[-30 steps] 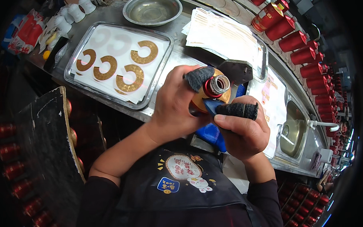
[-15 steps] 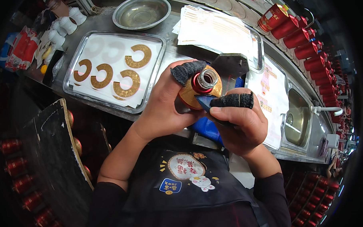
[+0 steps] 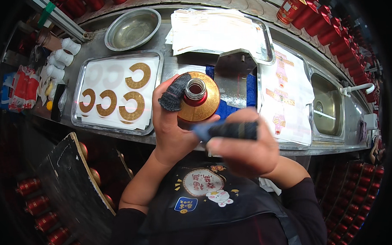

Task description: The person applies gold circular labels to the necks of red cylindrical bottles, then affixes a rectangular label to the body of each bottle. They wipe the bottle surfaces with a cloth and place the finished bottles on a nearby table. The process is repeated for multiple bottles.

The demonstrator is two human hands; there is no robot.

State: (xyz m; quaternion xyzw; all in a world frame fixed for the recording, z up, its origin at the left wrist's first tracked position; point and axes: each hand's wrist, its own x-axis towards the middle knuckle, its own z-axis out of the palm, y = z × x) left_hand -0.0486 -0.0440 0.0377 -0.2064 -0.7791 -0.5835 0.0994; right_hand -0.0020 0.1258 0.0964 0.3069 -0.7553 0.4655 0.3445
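Observation:
My left hand [image 3: 169, 119] is closed round a red bottle [image 3: 188, 95] with a gold ring label [image 3: 199, 112] on its shoulder. The bottle's threaded silver neck points up, uncapped. A black knitted finger cover sits on my left thumb. My right hand [image 3: 248, 146], smeared by motion, is just below and to the right of the bottle, apart from the label. It grips a small blue flat piece [image 3: 202, 132] that looks like a scraper, and a black cover is on one of its fingers. The side of the bottle is mostly hidden.
Left of the bottle lies a metal tray [image 3: 76, 114] with gold C-shaped labels [image 3: 134, 106] on white sheets. Behind are a metal bowl [image 3: 132, 29], stacked white sheets [image 3: 210, 29] and an angled metal stand [image 3: 237, 62]. Label sheets [image 3: 286, 100], a sink [image 3: 327, 100] and red bottles [image 3: 307, 19] are at right.
My right hand has drawn the blue piece off the label and down toward me. My left hand has shifted left with the bottle and turned it, showing more gold label.

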